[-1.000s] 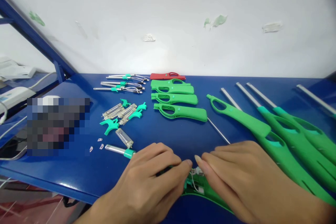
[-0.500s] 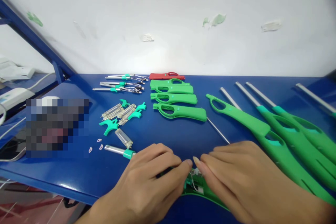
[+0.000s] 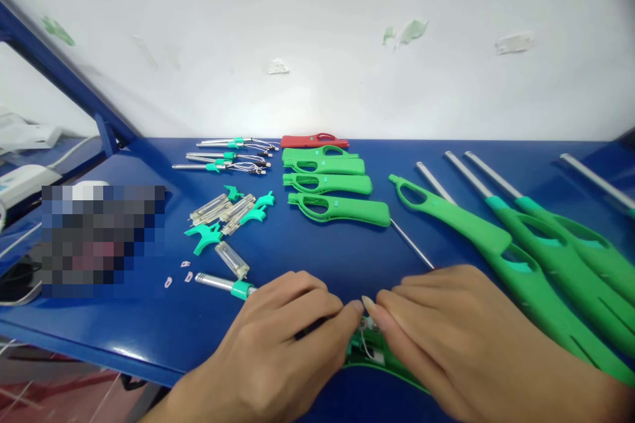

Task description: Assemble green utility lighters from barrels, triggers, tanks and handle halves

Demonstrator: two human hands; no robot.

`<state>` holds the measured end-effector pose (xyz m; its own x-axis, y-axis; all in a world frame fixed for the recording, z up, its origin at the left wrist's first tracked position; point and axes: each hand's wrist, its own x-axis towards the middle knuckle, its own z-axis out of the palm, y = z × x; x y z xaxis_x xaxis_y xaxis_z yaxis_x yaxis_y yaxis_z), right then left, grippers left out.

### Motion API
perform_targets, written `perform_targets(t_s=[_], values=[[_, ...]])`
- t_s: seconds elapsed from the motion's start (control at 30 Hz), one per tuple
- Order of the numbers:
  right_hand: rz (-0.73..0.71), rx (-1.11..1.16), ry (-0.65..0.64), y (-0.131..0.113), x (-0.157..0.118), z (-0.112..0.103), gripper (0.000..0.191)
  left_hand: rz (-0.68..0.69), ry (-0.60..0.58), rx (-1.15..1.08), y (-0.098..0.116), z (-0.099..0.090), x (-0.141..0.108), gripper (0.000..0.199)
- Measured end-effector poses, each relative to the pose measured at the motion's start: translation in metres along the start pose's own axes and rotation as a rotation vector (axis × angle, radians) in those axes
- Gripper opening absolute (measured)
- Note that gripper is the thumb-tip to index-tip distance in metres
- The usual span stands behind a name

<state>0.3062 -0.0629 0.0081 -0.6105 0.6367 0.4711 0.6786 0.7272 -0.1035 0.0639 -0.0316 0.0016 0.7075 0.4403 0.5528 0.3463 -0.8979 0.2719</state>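
At the near edge of the blue table [image 3: 149, 317], an open green lighter shell [image 3: 397, 365] lies under both hands, with a white wire [image 3: 366, 344] and small parts inside. My left hand [image 3: 282, 344] is closed on its left part, near a metal tube [image 3: 214, 282] with a teal collar. My right hand [image 3: 461, 337] is closed on the shell's right side. Both thumb tips almost meet over the wire; the fingertips beneath are hidden. A thin screwdriver shaft [image 3: 411, 244] shows behind my right hand.
Green shells [image 3: 362, 211] and a red one [image 3: 310, 141] lie mid-table. Wired tubes [image 3: 198, 167], clear tanks [image 3: 231, 259] and teal triggers [image 3: 206, 236] are left. Long green lighters [image 3: 560, 251] lie right. A blurred-out object [image 3: 99, 244] is far left, a white wall [image 3: 322, 26] behind.
The view has shifted very slightly, so the table items appear a little higher and further left. Both hands keep nearly the same grip, with the right thumb tip slightly further left.
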Motion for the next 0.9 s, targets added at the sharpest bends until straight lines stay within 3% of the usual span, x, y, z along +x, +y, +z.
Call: perform_targets(t_s=[0.23, 0.37, 0.63, 0.7, 0.9], values=[[0.020, 0.033, -0.017, 0.000, -0.001, 0.000, 0.055, 0.003, -0.002, 0.005, 0.000, 0.000, 0.000, 0.020], [0.076, 0.074, -0.018, 0.001, -0.002, 0.001, 0.052, -0.049, 0.066, -0.018, 0.001, 0.000, 0.001, 0.018], [0.375, 0.451, -0.126, 0.011, -0.003, -0.007, 0.010, -0.158, 0.175, -0.084, 0.000, 0.002, 0.004, 0.020], [0.367, 0.453, -0.106, 0.013, -0.002, -0.010, 0.005, -0.160, 0.173, -0.093, 0.000, 0.002, 0.004, 0.020], [0.270, 0.346, -0.080, 0.015, -0.002, -0.012, 0.018, -0.185, 0.153, -0.126, 0.002, 0.000, 0.003, 0.020]])
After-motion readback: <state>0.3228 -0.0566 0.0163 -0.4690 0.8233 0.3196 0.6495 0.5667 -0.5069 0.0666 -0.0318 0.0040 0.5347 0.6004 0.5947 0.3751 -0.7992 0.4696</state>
